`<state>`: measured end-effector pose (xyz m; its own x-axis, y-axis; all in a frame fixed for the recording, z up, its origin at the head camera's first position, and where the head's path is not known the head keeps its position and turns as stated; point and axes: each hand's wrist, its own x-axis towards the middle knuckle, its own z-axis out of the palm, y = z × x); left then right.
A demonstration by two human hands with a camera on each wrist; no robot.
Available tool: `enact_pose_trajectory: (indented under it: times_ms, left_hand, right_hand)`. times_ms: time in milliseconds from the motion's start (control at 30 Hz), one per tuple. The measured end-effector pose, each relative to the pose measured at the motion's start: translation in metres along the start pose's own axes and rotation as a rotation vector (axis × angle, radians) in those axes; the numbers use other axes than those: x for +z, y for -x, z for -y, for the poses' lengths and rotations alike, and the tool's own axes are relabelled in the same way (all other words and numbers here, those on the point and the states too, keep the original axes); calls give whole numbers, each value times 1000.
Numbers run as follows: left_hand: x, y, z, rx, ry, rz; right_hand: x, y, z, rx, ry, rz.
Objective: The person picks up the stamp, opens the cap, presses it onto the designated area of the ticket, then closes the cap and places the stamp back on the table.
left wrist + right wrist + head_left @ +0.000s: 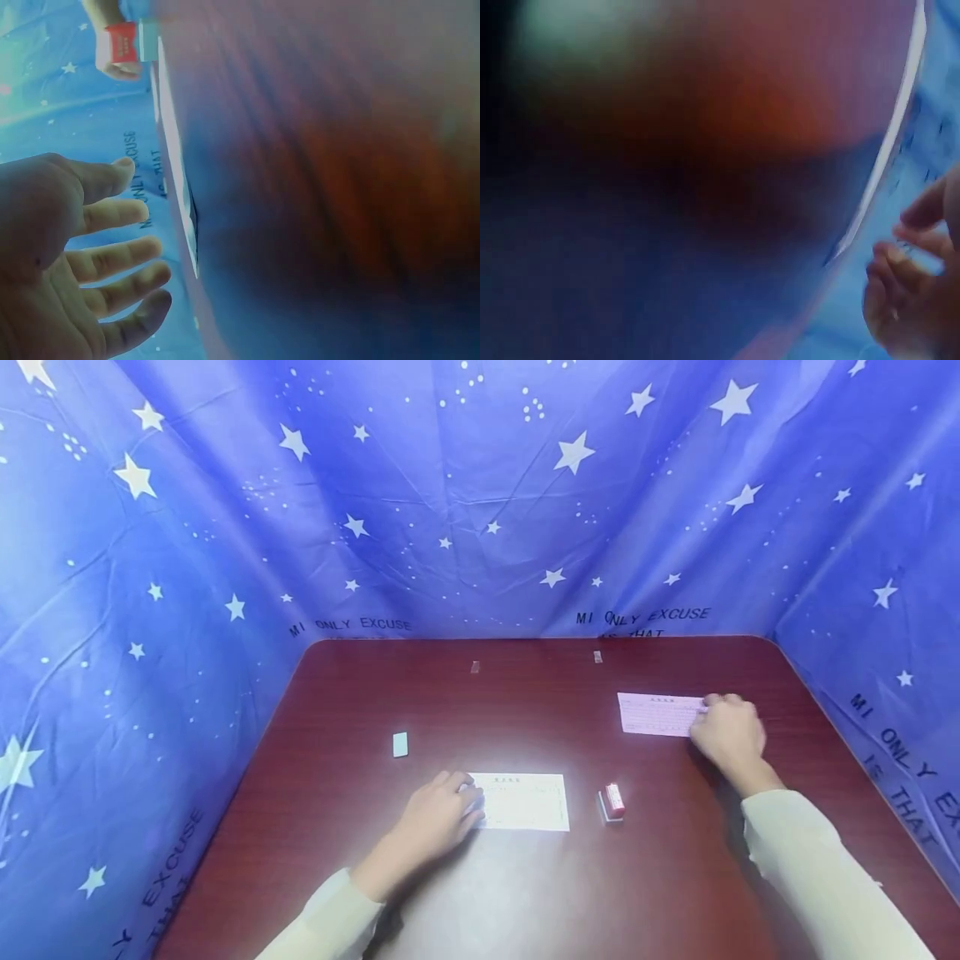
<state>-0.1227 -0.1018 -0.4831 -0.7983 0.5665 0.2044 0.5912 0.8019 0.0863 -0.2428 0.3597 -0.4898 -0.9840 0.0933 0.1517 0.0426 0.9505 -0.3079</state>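
A white printed paper slip (525,802) lies on the table, and my left hand (442,810) is at its left end. The left wrist view has that hand (90,255) with fingers spread and loosely bent, nothing between them, beside the slip's edge (176,157). Farther back on the right, a pink printed slip (658,715) lies flat. My right hand (729,731) overlaps its right end; in the right wrist view its fingers (889,277) are loosely curled near a pale paper edge (889,142). A small red stamp (613,800) with a pale base stands between the slips.
A small pale green rectangular piece (400,745) lies left of the white slip. Two small clear tape bits (476,667) (597,657) sit near the back edge of the dark red table (337,693). Blue star-printed curtains (450,485) surround the back and sides.
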Motion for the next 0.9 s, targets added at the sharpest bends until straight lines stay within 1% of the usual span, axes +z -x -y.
enact_pose_trajectory:
  times_ms: [33,100,133,200,300,400,533,733,833,900]
  left_hand:
    - [0,3,1,-5,-1,-8]
    - [-1,8,2,-14,-1,-29]
    - [-1,10,3,-17,-4,-41]
    - [0,13,4,-15,-8,-58]
    - [4,13,6,-1,-19,-61]
    - [6,10,7,3,-22,-40]
    - [3,7,8,-21,-42,3]
    - [-1,1,10,-31,-56,45]
    - [-2,-1,11,-39,-46,60]
    - [-2,-2,12,-41,-38,63]
  right_hand:
    - [4,4,8,-64,10,-17]
    - [10,11,23,-174,24,-16]
    - [12,14,29,-215,27,-1]
    - [14,18,37,-244,35,27]
    - [13,18,39,-240,54,72]
    - [10,14,32,-216,66,111]
    - [4,3,24,-205,68,155]
    - [0,-5,16,-201,55,181]
    - [-4,-3,20,-202,46,184]
    - [-10,2,32,-203,34,184]
